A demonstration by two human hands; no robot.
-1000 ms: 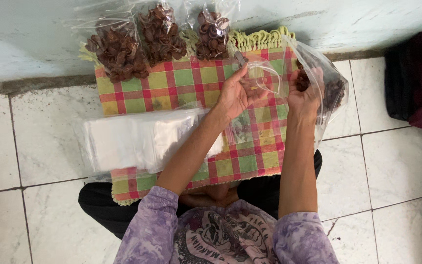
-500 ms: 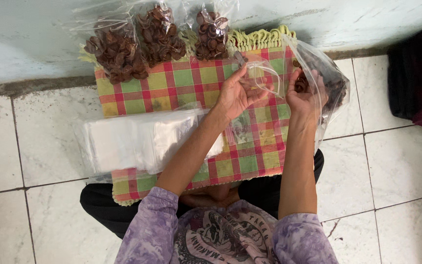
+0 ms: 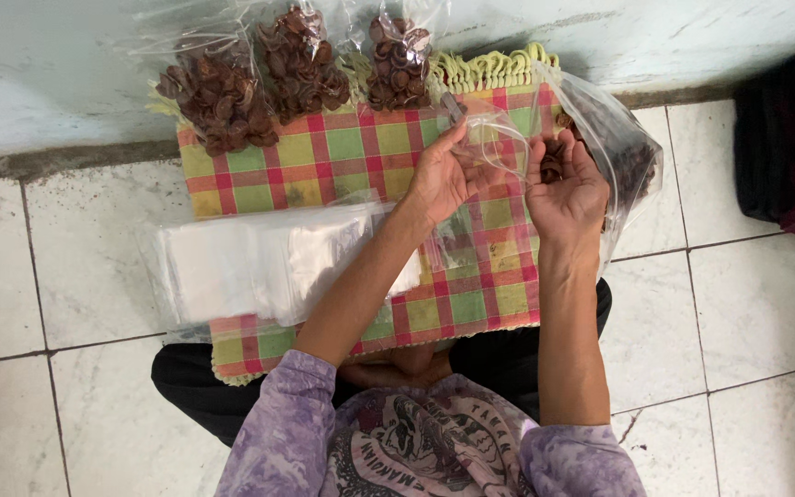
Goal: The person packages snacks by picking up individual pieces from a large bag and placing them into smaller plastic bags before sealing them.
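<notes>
My left hand (image 3: 441,175) pinches the mouth of a small clear plastic bag (image 3: 489,145) held above a red, green and yellow checked cloth (image 3: 342,161). Just to its right, my right hand (image 3: 565,189) is cupped around a few brown, round snack pieces at the small bag's mouth. Behind my right hand stands a large clear bag (image 3: 623,152) holding more of the brown pieces. Three filled small bags (image 3: 301,57) stand in a row along the far edge of the cloth, against the wall.
A stack of flat empty clear bags (image 3: 269,267) lies on the cloth's left side. The cloth rests on white floor tiles (image 3: 720,313). A dark bundle of fabric (image 3: 793,138) sits at the far right by the pale wall (image 3: 57,74).
Both hands have stayed over the small bag, shifting only slightly. My right hand has closed in a little toward the bag's mouth.
</notes>
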